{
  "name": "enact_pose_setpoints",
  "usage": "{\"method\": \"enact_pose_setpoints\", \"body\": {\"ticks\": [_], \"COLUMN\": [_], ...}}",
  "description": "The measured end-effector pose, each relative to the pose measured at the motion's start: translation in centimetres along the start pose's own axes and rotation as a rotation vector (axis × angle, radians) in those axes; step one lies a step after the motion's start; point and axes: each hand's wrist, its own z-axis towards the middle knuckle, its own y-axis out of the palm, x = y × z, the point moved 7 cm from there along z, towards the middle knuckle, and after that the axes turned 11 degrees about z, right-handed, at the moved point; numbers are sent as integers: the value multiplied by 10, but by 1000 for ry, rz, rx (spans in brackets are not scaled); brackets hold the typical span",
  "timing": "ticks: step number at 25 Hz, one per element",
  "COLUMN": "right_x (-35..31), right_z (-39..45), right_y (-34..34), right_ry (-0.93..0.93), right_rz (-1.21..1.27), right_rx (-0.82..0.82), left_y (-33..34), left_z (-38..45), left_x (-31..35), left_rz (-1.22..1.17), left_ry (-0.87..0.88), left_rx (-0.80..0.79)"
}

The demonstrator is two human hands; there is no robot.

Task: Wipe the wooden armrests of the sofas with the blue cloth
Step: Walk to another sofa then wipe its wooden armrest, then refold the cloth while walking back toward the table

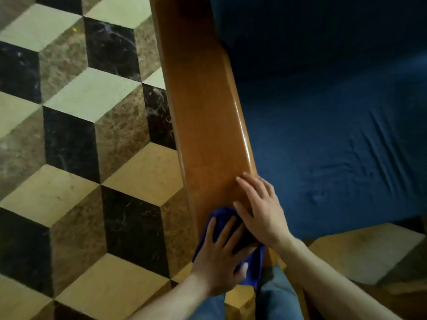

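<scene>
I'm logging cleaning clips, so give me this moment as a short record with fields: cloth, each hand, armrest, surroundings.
cloth: blue cloth, bunched on the near end of the armrest
left hand: fingers spread, pressing on the cloth
right hand: flat on the wood, fingers straight, beside the cloth
armrest: wooden armrest, glossy, runs away from the camera
surroundings: dark blue sofa seat to the right, cube-patterned floor to the left

Bare forearms, no sleeves in view — blue jeans [275, 294] on the legs.
</scene>
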Motion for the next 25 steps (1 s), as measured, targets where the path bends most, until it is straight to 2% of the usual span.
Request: {"method": "enact_pose_setpoints", "body": {"ticks": [2,4,6,8,10,14,16,18,20,25], "right_x": [-3,2,4,3,6,12,12,1,-22,-126], "right_z": [-26,-39,-48,-55,-62,-66,-72,-79,-81,-85], "right_y": [5,0,-1,5,8,5,-2,-21,-49,-150], "right_ry": [-39,16,48,66,162,435,475,444,341,63], "right_rz": [-92,-63,-59,-115,-139,32,142,236,282,388], "right_rx": [7,56,22,-105,-185,-139,-125,-90,-20,296], "left_y": [-14,-34,-45,-47,-45,-54,-52,-64,-94,-242], "left_z": [-2,-7,-10,-6,2,10,1,-12,-24,-46], "left_x": [-15,-37,-67,-97,-105,-104,-106,-104,-104,-121], "left_rz": [-71,-196,-200,-143,-199,-411,-567,-746,-851,-908], "left_ry": [17,27,-42,-177,-243,-333,-337,-272,-218,-133], "left_rx": [63,225,282,168,-23,-139,-192,-190,-58,480]}}
